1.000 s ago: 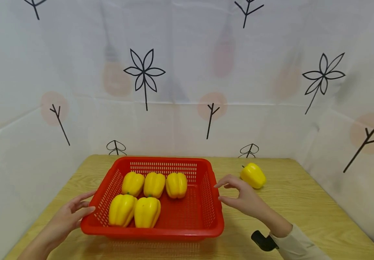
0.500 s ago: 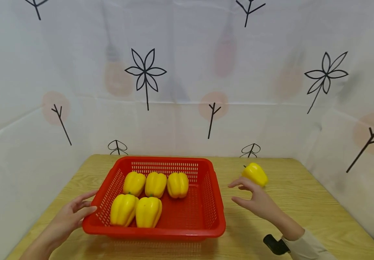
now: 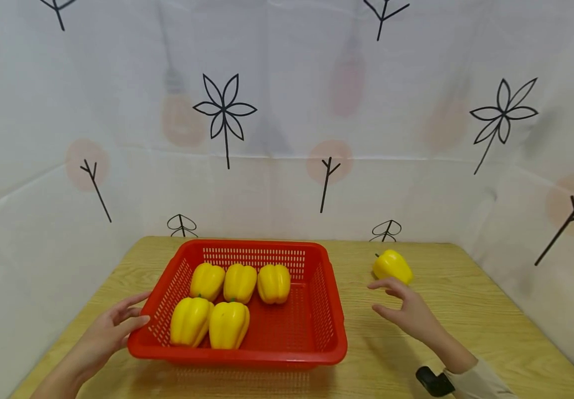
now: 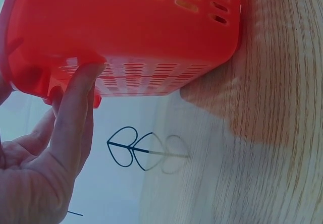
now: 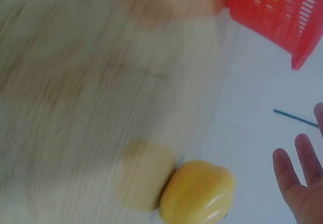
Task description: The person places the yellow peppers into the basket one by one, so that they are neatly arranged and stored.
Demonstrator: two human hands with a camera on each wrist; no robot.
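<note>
A red plastic basket (image 3: 267, 357) sits on the table with several yellow bell peppers (image 3: 229, 327) grouped in its left and middle part. My left hand (image 3: 109, 330) holds the basket's left side, thumb at the rim. In the left wrist view, fingers (image 4: 75, 108) of that hand touch the wall under the rim. To the right of the basket, my right hand (image 3: 411, 316) hovers with fingers apart and nothing in it. Just beyond it lies a single yellow bell pepper (image 3: 391, 265); the right wrist view shows that pepper (image 5: 199, 192) on the table, apart from the fingers.
The wood-grain table (image 3: 476, 316) extends to the right of the basket. A white cloth (image 3: 277, 188) printed with plant drawings encloses the back and sides. On the right wrist is a black band (image 3: 433, 381).
My right hand has moved from beside the basket's right rim rightward, closer to the lone pepper. The left hand stays at the basket, which has hardly shifted in view.
</note>
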